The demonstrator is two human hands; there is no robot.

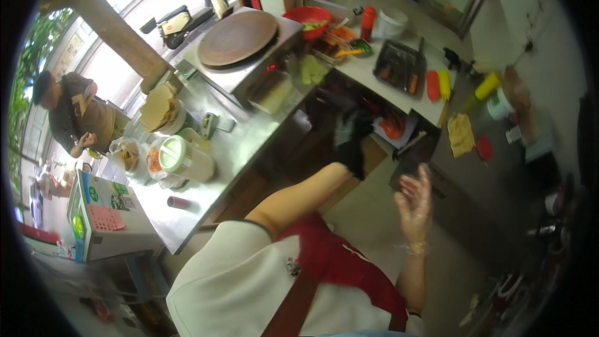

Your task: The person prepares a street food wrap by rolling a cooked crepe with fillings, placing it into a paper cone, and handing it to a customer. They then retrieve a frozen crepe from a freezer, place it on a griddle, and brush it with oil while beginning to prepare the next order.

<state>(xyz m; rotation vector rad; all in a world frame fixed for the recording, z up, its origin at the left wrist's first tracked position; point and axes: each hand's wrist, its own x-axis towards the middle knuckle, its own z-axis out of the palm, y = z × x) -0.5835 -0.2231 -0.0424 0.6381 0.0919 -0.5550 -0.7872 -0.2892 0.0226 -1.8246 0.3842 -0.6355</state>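
Note:
My left hand (pixel 353 135) wears a black glove and reaches over the front edge of the counter. It is blurred against the dark space below, so its fingers and anything in them are hard to make out. Close to it on the right, an orange-red item (pixel 392 127) rests on a pale surface. My right hand (pixel 414 199), in a clear plastic glove, is raised with fingers apart and holds nothing. A dark pan (pixel 400 68) with sausage-like pieces lies beyond both hands. Red (pixel 433 86) and yellow (pixel 444 85) squeeze bottles lie beside the pan.
A round griddle (pixel 238 40) tops the steel counter (pixel 243 140). A stack of flatbreads (pixel 159 106) and a lidded jug (pixel 185 158) stand left. A red bowl (pixel 309 22) sits behind. A flat dough piece (pixel 461 135) lies right. Outside stands a person (pixel 84 107).

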